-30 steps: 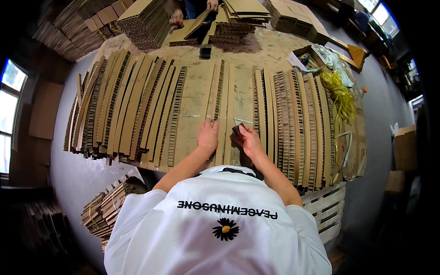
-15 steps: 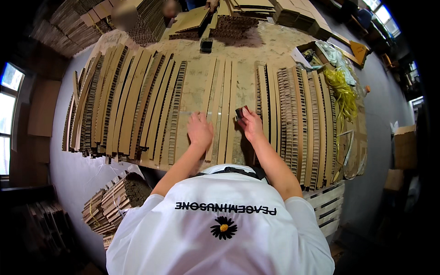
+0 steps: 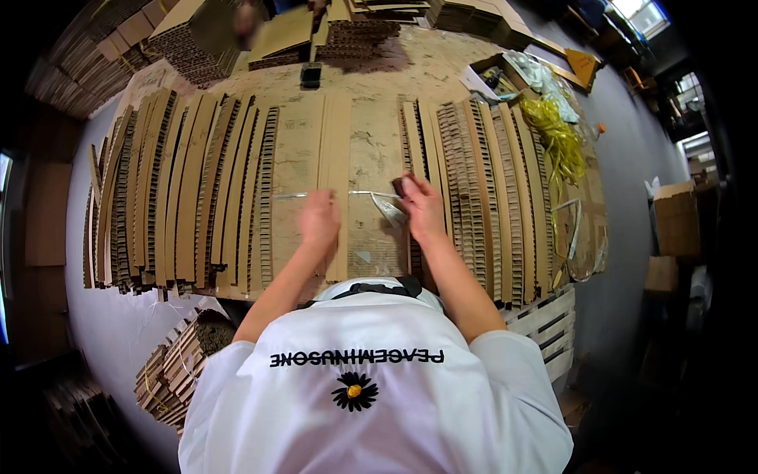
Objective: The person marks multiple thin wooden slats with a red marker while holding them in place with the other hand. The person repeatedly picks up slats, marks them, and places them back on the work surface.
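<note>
On the worktable [image 3: 371, 62], far right: open box [image 3: 478, 85], small dark contents too small to identify | yellow strands [image 3: 557, 142]: heaped just beside box | cardboard strips [image 3: 337, 150]: lying centrally, between two side rows | left hand [image 3: 320, 221]: at strips, blurred, opening and hold cannot be told | right hand [image 3: 424, 212]: fingers closed round small dark object [image 3: 399, 186].

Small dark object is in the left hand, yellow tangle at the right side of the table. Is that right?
Not quite: the head view shows the small dark object in the right hand, not the left hand. The yellow tangle is at the right side of the table.
</note>
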The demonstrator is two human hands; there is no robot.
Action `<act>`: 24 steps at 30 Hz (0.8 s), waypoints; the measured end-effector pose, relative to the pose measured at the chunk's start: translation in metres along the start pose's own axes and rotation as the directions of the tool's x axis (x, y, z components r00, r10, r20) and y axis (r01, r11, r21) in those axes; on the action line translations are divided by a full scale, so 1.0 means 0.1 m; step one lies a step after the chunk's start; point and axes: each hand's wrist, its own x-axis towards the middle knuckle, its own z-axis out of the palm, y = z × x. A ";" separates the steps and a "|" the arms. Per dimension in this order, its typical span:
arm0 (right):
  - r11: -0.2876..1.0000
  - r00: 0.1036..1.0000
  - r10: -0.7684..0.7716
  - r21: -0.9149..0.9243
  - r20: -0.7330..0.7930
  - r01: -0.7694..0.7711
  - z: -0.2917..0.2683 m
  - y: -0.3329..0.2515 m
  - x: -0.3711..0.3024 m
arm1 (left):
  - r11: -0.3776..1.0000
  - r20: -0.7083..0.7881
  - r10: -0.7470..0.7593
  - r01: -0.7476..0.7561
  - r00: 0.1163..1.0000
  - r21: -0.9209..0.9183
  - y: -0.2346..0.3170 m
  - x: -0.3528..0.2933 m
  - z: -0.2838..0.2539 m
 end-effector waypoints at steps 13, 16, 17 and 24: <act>0.956 0.981 0.025 0.291 -0.193 0.033 -1.07 -0.14 -0.96 | 0.992 0.571 -0.116 0.124 0.813 0.025 1.60 0.07 0.94; 0.946 0.985 0.019 0.321 -0.171 0.038 -1.06 -0.13 -1.01 | 0.993 0.592 -0.115 0.099 0.797 0.059 1.64 0.09 0.93; 0.946 0.984 0.017 0.321 -0.176 0.041 -1.05 -0.16 -1.02 | 0.995 0.601 -0.104 0.087 0.792 0.059 1.65 0.10 0.94; 0.936 0.988 -0.012 0.346 -0.153 0.065 -0.97 -0.09 -1.10 | 0.988 0.555 -0.023 -0.064 0.831 0.137 1.60 0.10 0.85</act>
